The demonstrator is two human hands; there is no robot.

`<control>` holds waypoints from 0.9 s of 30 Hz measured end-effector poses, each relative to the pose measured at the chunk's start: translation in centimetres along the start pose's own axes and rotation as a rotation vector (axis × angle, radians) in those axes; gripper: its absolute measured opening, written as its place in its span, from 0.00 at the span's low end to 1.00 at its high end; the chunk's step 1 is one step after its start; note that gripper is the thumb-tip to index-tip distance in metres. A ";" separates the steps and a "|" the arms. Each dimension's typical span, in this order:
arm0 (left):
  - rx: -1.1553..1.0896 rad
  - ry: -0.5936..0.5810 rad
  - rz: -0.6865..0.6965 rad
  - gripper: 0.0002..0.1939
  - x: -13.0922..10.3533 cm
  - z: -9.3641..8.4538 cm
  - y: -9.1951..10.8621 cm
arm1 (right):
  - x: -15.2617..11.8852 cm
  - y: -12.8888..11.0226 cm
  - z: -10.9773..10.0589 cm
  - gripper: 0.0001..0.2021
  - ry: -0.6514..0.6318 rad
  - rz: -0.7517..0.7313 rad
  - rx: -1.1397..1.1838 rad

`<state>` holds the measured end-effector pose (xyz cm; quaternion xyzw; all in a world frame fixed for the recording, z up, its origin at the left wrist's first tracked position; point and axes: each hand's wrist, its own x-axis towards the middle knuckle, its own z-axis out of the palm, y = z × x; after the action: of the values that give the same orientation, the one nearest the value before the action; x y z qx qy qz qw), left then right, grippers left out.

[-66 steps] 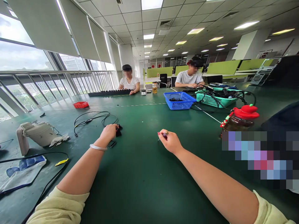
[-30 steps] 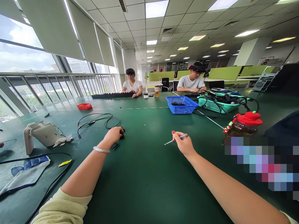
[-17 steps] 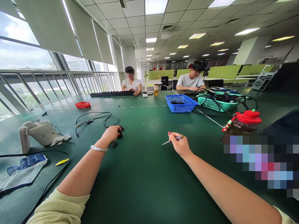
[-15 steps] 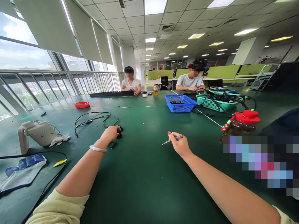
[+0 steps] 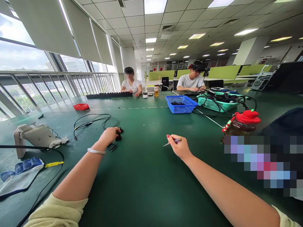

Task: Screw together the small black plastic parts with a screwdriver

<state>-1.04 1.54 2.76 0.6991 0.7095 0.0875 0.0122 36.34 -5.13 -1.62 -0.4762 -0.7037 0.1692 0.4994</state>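
Note:
My right hand (image 5: 181,147) grips a small screwdriver (image 5: 179,140) like a pen, above the green tabletop. Its thin metal shaft points to the left. My left hand (image 5: 110,136), with a pale bracelet on the wrist, reaches forward, fingers curled down over small black parts (image 5: 119,136). The fingers partly cover these parts, so their exact kind cannot be made out. Just below that hand lies a flat black rectangular piece (image 5: 111,147) with a lighter rim. A thin black cable (image 5: 88,123) is loosely coiled beyond my left hand.
On the left are a beige flask-like container (image 5: 36,135), a blue-and-grey glove (image 5: 23,173) and a yellow-tagged cable. A red tray (image 5: 81,107), a blue basket (image 5: 181,108) and a cable-filled green basket (image 5: 213,105) stand farther off. A red-lidded bottle (image 5: 247,117) is right. Two people sit opposite.
The whole view has shifted slightly. My left hand stays at the small black parts, and my right hand still holds the screwdriver, now turned a little, its shaft more foreshortened.

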 end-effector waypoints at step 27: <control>0.138 -0.006 0.074 0.17 -0.6 -0.6 1.4 | 0.0 -0.1 0.0 0.24 0.015 -0.011 -0.015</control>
<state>0.29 0.84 3.46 0.7244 0.6874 0.0366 -0.0369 36.26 -5.16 -1.57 -0.4771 -0.7039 0.1576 0.5020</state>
